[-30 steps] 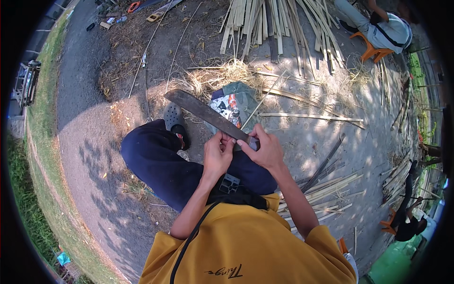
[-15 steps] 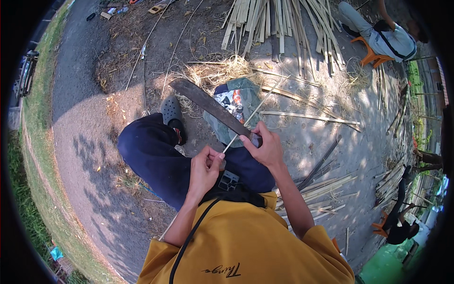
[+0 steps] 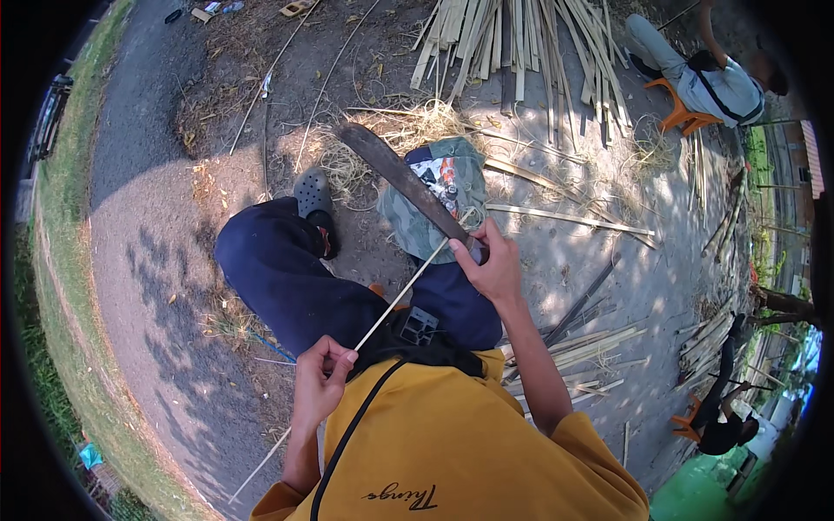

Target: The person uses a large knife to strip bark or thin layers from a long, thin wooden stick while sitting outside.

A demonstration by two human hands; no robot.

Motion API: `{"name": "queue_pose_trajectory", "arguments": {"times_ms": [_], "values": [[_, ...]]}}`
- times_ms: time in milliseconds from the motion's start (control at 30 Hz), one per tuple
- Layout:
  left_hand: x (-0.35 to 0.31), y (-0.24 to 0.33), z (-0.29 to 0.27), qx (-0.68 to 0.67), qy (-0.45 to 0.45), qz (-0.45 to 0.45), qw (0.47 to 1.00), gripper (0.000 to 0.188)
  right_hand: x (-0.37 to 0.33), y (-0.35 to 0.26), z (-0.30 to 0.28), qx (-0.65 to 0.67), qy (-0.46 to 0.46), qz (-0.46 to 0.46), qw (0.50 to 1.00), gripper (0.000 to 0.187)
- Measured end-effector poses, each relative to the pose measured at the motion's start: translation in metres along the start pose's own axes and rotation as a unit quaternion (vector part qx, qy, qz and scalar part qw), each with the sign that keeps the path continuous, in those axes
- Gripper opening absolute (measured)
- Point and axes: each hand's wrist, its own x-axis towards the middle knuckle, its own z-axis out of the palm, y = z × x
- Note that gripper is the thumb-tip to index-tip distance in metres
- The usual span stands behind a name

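Observation:
My left hand is closed in a pinch on a thin pale strip of bamboo or wood, low by my lap. The strip slants up to the machete and its other end trails past my left forearm. My right hand grips the dark machete near the base of its blade, the handle mostly hidden by the fingers. The blade points up and left. The strip's upper end meets the blade beside my right thumb. Under the blade, a green patterned cloth with a printed panel covers my right knee.
Long pale slats lie heaped ahead, with curly shavings nearer me. More strips and a dark slat lie at my right. Two people sit on orange stools to the right. A grey clog is on my left foot.
My left hand has drawn down and left toward my lap, pulling the strip along past the blade. My right hand stays nearly in place with the machete, whose tip has swung slightly up and right.

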Motion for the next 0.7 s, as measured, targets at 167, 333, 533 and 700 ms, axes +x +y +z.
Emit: {"name": "queue_pose_trajectory", "arguments": {"times_ms": [167, 333, 533, 700], "values": [[0.011, 0.001, -0.004, 0.033, -0.002, 0.006, 0.999, 0.016, -0.006, 0.005, -0.003, 0.023, -0.016, 0.029, 0.999, 0.047], [0.043, 0.046, 0.012, 0.066, -0.037, 0.026, 0.997, 0.018, -0.021, -0.010, -0.018, 0.037, 0.000, -0.009, 0.999, 0.048], [0.129, 0.044, 0.083, -0.041, -0.057, 0.125, 0.990, 0.017, -0.009, -0.019, -0.010, 0.010, -0.007, -0.022, 1.000, 0.048], [0.165, 0.033, 0.109, -0.032, -0.103, 0.098, 0.989, 0.017, 0.002, -0.002, -0.003, -0.027, -0.009, 0.007, 1.000, 0.047]]}}
